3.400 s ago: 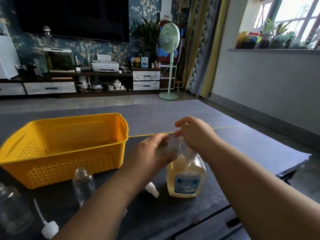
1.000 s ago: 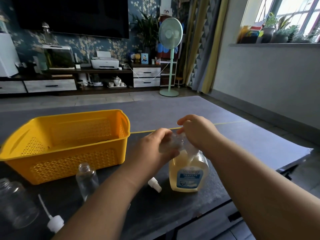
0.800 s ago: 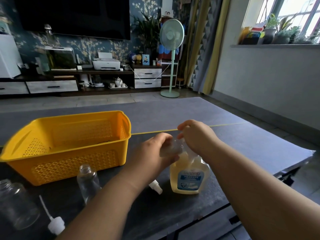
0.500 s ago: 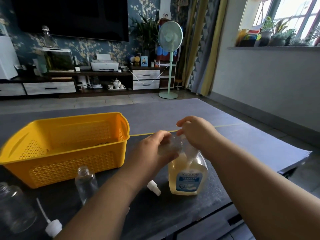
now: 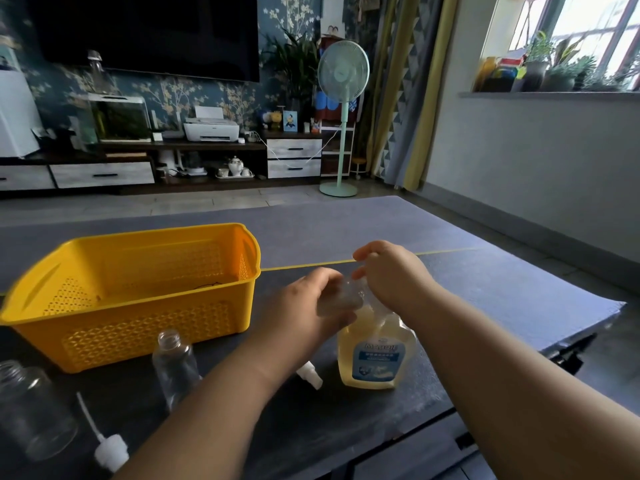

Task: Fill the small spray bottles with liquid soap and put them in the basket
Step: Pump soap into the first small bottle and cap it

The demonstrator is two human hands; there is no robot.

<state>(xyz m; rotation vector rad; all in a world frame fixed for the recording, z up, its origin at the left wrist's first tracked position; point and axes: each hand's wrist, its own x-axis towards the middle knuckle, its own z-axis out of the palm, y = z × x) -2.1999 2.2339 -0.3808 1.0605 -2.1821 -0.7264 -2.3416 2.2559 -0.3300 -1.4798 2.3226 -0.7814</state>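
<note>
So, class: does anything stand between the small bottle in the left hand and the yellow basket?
Nothing visible does. The small bottle, held in the left hand by the soap bottle, is right of the basket, whose top is open. The spare empty bottle stands nearer the camera, off that line.

Plastic basket (glossy, perforated)

Soap bottle standing on table, showing blue-and-white label. Bold pale word running across label top, letters too blurred for a sure reading. Smaller lines beneath also illegible. Nothing else carrying readable text, number or sign.
</note>
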